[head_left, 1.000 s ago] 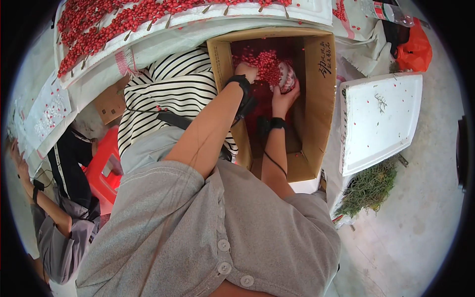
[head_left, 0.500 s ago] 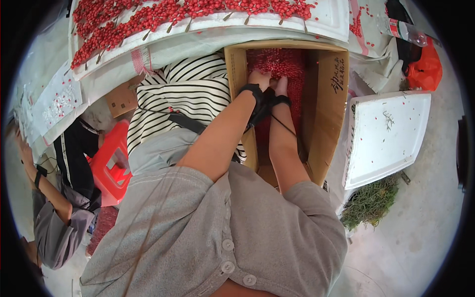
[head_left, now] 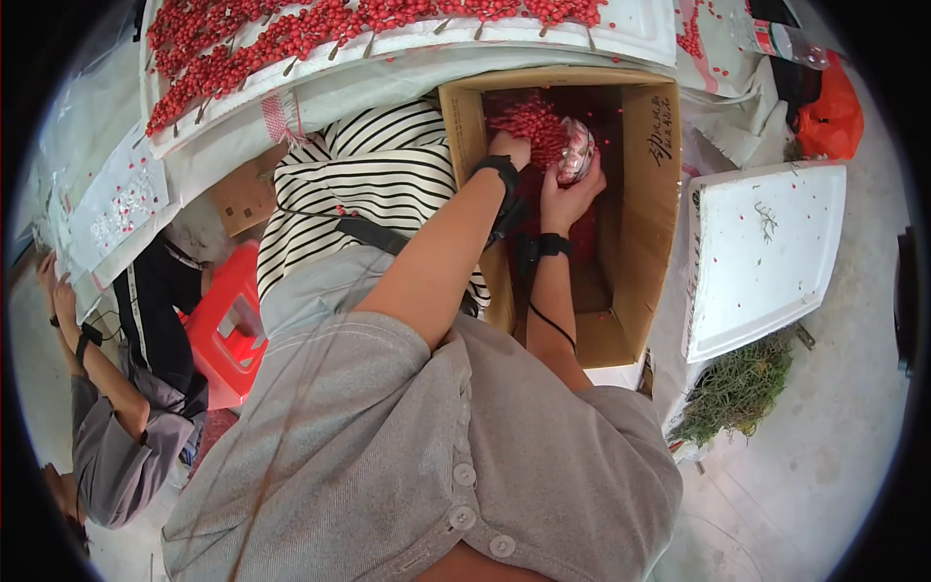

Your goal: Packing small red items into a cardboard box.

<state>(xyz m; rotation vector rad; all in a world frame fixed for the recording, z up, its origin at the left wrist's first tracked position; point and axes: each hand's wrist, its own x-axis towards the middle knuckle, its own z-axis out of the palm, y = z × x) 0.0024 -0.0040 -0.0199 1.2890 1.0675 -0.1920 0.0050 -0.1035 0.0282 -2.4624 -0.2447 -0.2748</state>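
Observation:
Inside an open cardboard box (head_left: 652, 209), my left hand (head_left: 511, 148) is closed around a bunch of red berries (head_left: 536, 118) that fans out beyond the fingers. My right hand (head_left: 572, 197) grips a round, shiny, pink-and-white patterned thing (head_left: 578, 153) by its side; its exact kind is unclear. That thing stands tilted against the right side of the bunch. Deeper in the box lies more red material (head_left: 580, 235), partly hidden by my hands and wrists. Black straps are on both my wrists.
A white foam tray (head_left: 621, 44) with rows of red berry sprigs (head_left: 359, 21) lies beyond the box. Striped cloth (head_left: 364, 160) and a red stool (head_left: 221, 335) are at left, near another person's arm (head_left: 116, 388). At right are a white foam lid (head_left: 761, 257) and green stems (head_left: 742, 388).
My hands were close together inside the box. The right hand has shifted right and now holds the round pink-and-white thing; the berry bunch shows more clearly. The other person's hands have moved slightly.

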